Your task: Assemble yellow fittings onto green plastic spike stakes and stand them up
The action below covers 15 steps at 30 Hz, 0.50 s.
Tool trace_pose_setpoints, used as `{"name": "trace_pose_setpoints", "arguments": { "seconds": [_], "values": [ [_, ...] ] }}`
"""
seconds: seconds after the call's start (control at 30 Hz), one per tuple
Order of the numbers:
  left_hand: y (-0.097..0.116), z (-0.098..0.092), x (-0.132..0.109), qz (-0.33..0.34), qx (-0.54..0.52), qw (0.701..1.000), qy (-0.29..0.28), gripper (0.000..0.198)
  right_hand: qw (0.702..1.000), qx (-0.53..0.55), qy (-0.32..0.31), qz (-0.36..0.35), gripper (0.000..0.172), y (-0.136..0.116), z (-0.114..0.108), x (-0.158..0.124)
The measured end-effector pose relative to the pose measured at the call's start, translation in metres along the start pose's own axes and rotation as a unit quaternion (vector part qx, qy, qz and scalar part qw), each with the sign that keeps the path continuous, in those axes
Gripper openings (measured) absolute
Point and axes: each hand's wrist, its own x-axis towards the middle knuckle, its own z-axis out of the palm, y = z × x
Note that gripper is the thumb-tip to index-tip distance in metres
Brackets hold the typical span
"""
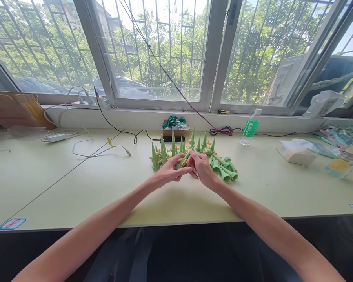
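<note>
Both of my hands meet over the table in front of several green watering spikes. My left hand [170,170] is closed round a green watering spike [186,156] with a small yellow tube end showing. From the other side, my right hand [202,167] pinches the same spike with thumb and fingers; part of it is hidden behind the fingers. Just beyond, more green spikes [173,143] stand upright with yellow side fittings. To the right of my right hand, other spikes [225,172] lie on their sides in a heap.
A small cardboard box [176,132] with green wrapping stands behind a black phone [171,139]. A bottle [249,128] and a tissue pack [295,152] are to the right. Cables [101,150] cross the table [85,196] at left. Plastic packets [338,137] lie far right.
</note>
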Motion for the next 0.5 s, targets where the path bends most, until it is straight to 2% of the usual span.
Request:
{"name": "trace_pose_setpoints", "arguments": {
  "seconds": [0.5],
  "values": [
    [-0.0014,0.0023,-0.0017,0.004,0.028,1.000,0.008,0.052,0.999,-0.029,0.026,-0.026,0.048,-0.0011,-0.0007,-0.0006]
  ]
}}
